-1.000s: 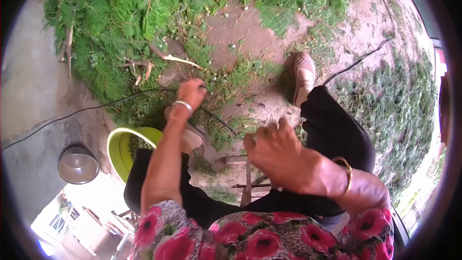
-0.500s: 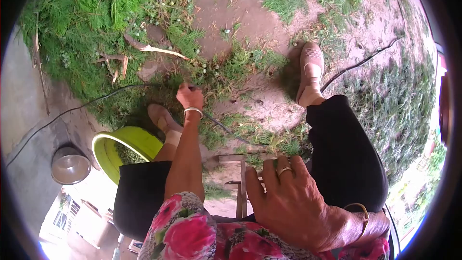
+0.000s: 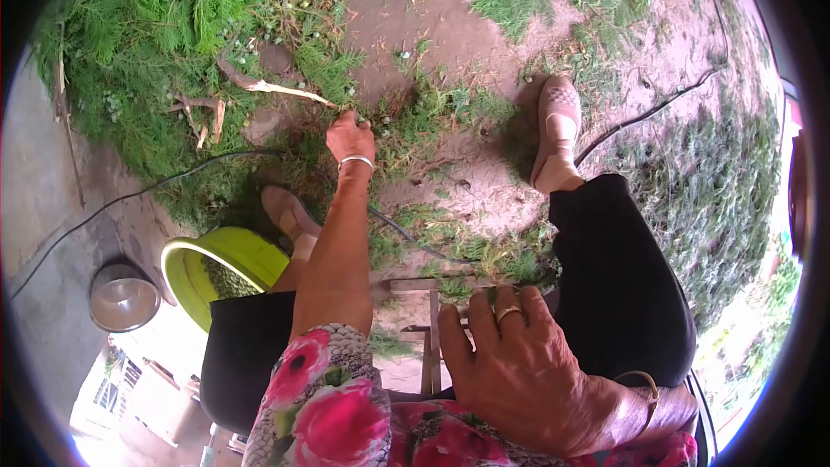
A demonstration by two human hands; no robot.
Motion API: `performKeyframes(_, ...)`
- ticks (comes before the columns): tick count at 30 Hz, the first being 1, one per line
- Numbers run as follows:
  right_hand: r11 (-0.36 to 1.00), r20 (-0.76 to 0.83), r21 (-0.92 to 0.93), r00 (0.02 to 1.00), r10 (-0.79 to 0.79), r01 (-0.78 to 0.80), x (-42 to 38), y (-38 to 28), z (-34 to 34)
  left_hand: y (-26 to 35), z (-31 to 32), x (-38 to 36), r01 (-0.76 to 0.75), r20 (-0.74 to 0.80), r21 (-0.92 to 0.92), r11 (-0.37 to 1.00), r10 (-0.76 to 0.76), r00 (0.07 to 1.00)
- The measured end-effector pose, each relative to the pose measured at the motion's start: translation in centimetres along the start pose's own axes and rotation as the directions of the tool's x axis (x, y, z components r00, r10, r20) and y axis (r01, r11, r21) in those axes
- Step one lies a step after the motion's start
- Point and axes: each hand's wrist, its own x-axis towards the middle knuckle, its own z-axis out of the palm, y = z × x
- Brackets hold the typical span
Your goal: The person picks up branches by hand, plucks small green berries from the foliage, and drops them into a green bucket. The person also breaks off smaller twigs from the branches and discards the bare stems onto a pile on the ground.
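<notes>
A round yellow-green plastic tub (image 3: pixel 183 281) is holding small green cones (image 3: pixel 229 280). The left hand (image 3: pixel 350 137) is reaching down to the littered ground, its fingers curled; its contents are hidden. The right hand (image 3: pixel 517 363) is hovering, loosely open.

Bright daylight fills the view, strongest at the lower left, where the pale wall and floor area (image 3: pixel 130 389) burns out to white, and along the lower right edge, where the background glares. A dark, soft-edged shadow lies beside the pinkish-beige woven shoe (image 3: pixel 560 108), over the brown earth ground (image 3: pixel 415 26). The shiny round metal bowl (image 3: pixel 124 298) carries a pale highlight. The black cloth trousers (image 3: pixel 618 277) show little detail. The wide lens bends the scene into a circle with black corners and a bluish-violet fringe. Distant greenery looks soft and slightly smeared.
</notes>
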Motion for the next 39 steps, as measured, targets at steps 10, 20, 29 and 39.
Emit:
performKeyframes(10, 0.998, 0.022, -0.041, 0.999, -0.050, 0.051, -0.6, -0.3, 0.3, -5.9, -5.1, -6.3, 0.583, 0.594, -0.759, -0.289, 0.058, 0.802)
performKeyframes(20, 1.000, 0.033, -0.027, 0.999, -0.009, 0.010, -0.2, -0.2, 0.0, -3.5, -0.4, -3.6, 0.040, 0.042, -0.590, 0.807, -0.018, 0.999)
performKeyframes(29, 0.999, 0.095, -0.019, 0.995, 0.037, -0.035, -1.0, 0.0, 1.2, -3.9, 0.8, -8.3, 0.098, 0.087, -0.072, 0.993, -0.092, 0.992)
performKeyframes(39, 0.999, 0.040, -0.038, 0.999, 0.015, -0.013, -1.3, 0.1, 1.6, 2.5, -2.3, -2.1, 0.399, 0.386, -0.666, 0.630, -0.166, 0.907)
